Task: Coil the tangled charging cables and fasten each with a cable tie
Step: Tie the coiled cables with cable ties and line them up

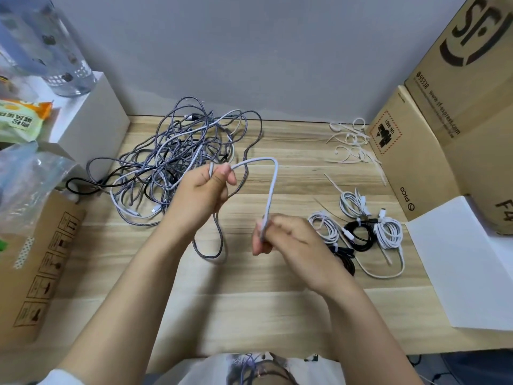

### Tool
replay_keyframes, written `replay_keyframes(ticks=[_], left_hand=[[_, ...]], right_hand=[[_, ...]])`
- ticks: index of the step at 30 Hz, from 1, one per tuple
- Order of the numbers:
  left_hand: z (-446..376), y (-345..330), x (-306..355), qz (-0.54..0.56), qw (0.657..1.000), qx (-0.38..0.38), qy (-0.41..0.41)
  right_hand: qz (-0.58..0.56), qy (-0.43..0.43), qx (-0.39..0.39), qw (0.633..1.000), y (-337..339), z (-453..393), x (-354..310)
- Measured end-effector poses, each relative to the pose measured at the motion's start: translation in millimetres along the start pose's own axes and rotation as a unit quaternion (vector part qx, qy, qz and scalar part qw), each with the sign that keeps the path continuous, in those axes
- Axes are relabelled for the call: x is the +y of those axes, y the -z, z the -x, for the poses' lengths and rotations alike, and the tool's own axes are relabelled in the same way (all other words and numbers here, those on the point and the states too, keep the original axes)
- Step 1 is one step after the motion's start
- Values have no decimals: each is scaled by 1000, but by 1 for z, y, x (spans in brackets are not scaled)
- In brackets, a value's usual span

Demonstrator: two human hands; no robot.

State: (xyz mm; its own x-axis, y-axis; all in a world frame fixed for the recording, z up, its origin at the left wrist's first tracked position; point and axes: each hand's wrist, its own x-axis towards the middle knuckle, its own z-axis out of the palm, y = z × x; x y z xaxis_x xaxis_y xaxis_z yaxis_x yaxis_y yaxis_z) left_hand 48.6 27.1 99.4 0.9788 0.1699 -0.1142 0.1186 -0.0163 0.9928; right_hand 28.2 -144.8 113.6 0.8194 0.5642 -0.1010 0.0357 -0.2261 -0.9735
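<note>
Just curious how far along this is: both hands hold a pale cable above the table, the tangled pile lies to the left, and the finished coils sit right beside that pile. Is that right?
Not quite. The head view shows the coils on the right, apart from the pile, near the boxes. The rest holds: the left hand and right hand both hold the pale cable above the table.

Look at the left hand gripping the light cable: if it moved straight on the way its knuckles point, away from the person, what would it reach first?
Probably the tangled cables just beyond the left hand; depth is uncertain.
</note>
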Motion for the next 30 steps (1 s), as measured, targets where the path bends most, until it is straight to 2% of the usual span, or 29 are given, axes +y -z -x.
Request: replay_keyframes(ticks=[3, 5, 6, 7, 8, 9, 12, 13, 16, 17, 20, 22, 23, 24, 26, 27, 28, 30], left_hand=[[2, 2, -6, 40, 995, -46, 77], [6, 7, -8, 143, 967, -130, 166], [8, 9, -9, 228, 929, -200, 211], [9, 10, -9, 341, 867, -276, 234], [10, 13, -7, 462, 785, -337, 239], [12, 17, -3, 559, 713, -360, 223], [15, 22, 18, 713, 623, -286, 148], [13, 23, 24, 736, 617, -246, 128], [3, 29, 23, 731, 657, -109, 145], [0, 30, 21, 728, 663, -79, 156], [-5, 21, 12, 750, 648, -24, 130], [-8, 12, 7, 734, 672, 24, 95], [-9, 7, 4, 711, 699, 32, 74], [-10, 0, 2, 667, 742, 29, 54], [-5, -18, 0, 494, 869, 36, 17], [-1, -25, -4, 392, 919, 39, -10], [3, -30, -5, 293, 955, 25, -34], [14, -33, -7, 132, 989, -40, -57]], right_hand=[[-71, 42, 103, 991, 7, 1, -6], [-89, 47, 176, 979, 12, -2, -7], [-85, 37, 206, 974, 16, -4, -5], [-67, 20, 233, 970, 19, -6, -2], [-38, 2, 256, 966, 23, -7, 2], [1, -12, 270, 963, 26, -7, 6], [96, -27, 255, 962, 27, -6, 13], [113, -30, 244, 963, 26, -5, 13], [152, -21, 201, 968, 21, -2, 7], [172, -12, 180, 968, 21, -1, 5], [237, 28, 107, 965, 22, 5, -1], [283, 54, 68, 955, 21, 9, -4], [315, 67, 59, 945, 20, 10, -6], [349, 81, 55, 932, 17, 10, -8], [403, 121, 63, 905, 12, 11, -14], [418, 144, 72, 894, 10, 11, -16], [426, 164, 85, 886, 11, 12, -18], [433, 194, 127, 871, 17, 14, -20]])
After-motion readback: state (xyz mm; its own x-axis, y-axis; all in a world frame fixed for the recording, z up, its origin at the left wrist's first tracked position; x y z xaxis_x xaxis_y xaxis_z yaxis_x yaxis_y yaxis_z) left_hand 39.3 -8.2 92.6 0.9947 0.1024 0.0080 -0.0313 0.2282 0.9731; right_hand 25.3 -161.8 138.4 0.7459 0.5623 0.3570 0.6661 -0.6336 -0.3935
